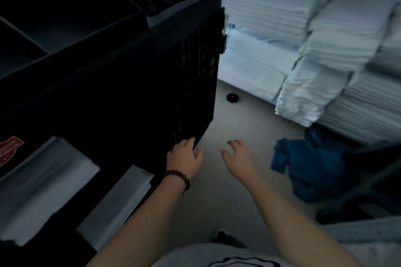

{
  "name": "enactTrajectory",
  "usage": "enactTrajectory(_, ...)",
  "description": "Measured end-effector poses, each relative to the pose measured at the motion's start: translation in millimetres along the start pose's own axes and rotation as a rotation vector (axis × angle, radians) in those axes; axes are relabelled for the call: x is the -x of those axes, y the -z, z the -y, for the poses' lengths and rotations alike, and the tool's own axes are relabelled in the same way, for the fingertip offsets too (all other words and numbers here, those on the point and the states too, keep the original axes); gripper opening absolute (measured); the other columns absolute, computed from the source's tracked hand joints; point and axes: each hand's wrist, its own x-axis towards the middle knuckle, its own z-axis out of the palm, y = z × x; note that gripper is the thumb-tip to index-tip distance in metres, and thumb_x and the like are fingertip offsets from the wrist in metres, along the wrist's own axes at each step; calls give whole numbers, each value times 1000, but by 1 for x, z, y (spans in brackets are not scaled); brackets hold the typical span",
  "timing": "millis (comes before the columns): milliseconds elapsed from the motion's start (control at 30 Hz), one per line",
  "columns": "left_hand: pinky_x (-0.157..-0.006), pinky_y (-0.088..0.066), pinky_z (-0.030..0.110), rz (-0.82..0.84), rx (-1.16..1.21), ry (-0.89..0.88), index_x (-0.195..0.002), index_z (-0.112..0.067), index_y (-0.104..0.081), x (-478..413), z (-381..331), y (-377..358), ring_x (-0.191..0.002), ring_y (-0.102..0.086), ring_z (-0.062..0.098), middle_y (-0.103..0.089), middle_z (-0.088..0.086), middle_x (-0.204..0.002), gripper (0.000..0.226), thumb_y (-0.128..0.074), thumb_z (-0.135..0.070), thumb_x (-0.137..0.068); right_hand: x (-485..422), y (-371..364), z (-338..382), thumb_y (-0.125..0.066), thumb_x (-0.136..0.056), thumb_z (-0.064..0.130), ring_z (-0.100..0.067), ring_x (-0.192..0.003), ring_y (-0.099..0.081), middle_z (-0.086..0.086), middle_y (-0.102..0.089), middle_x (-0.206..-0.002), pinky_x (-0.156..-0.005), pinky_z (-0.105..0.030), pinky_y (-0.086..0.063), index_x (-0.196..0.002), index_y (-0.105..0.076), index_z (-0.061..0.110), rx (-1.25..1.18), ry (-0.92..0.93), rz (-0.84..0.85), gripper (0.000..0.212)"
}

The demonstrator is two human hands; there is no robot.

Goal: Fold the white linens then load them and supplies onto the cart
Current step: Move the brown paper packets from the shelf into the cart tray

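- While the left hand (184,156), a bead bracelet (178,178) at its wrist, rests against the lower corner of the dark cart (130,71), the right hand (237,158) hovers above the floor (217,201), its grip wide and holding nothing. The dim light hides whether the left grip hooks round the corner or merely touches it.
- The white linens (325,60) stand in tall stacks at right, well apart from both hands. More folded white pieces (43,191) lie on the cart's lower shelves at left.
- The nearest stack leans outward with ragged edges, so a cart pushed toward it, or a careless pull from the middle, would likely spill it onto the floor.
- A crumpled blue cloth (308,165) lies near the right hand, and a small black round thing (232,97) sits between cart and stacks. Either could snag the cart or trip a foot.
- Fingers low at the cart's corner risk a pinch if the cart shifts.
- In this gloom a reach is easily misjudged, and clean linen could brush the floor.
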Motion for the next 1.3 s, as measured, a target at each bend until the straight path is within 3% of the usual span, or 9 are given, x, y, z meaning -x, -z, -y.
enactTrajectory(267,-106,-34,39,164,-72,-322,-145,-21,-36,33,-19,-12,-130,-41,22,-44,3,-145,56,-36,-50,-97,92,-11,-12,-52,-96,32,-26,-132,-39,-14,-43,-143,-106,-27,-26,-136,-49,6,-111,-261,-212,48)
enactTrajectory(533,-106,-35,41,371,-62,-603,-145,-23,-36,94,-73,-51,-126,-46,24,-47,3,-143,59,-35,-55,-95,203,-1,-56,-50,-95,40,-23,-126,-44,-8,-49,-138,-102,-31,-36,-135,-51,10,-95,-559,-451,50)
enactTrajectory(700,-109,-24,42,458,-148,-780,-145,-25,-34,143,-112,-77,-129,-41,22,-44,0,-144,59,-32,-57,-95,273,3,-82,-49,-96,44,-24,-120,-49,-8,-51,-135,-99,-34,-41,-134,-51,11,-125,-741,-575,51)
enactTrajectory(967,-98,-35,39,562,-218,-996,-137,-23,-43,248,-146,-107,-120,-48,25,-53,3,-134,55,-34,-57,-95,391,-11,-102,-51,-95,41,-24,-121,-47,-8,-52,-136,-96,-31,-38,-132,-53,13,-207,-938,-726,46)
enactTrajectory(1300,-107,-30,39,698,-182,-1175,-147,-27,-31,428,-154,-132,-132,-38,20,-39,-2,-149,60,-33,-58,-96,581,-28,-116,-48,-96,39,-23,-119,-48,-8,-52,-133,-99,-32,-39,-131,-52,10,-189,-1103,-814,45)
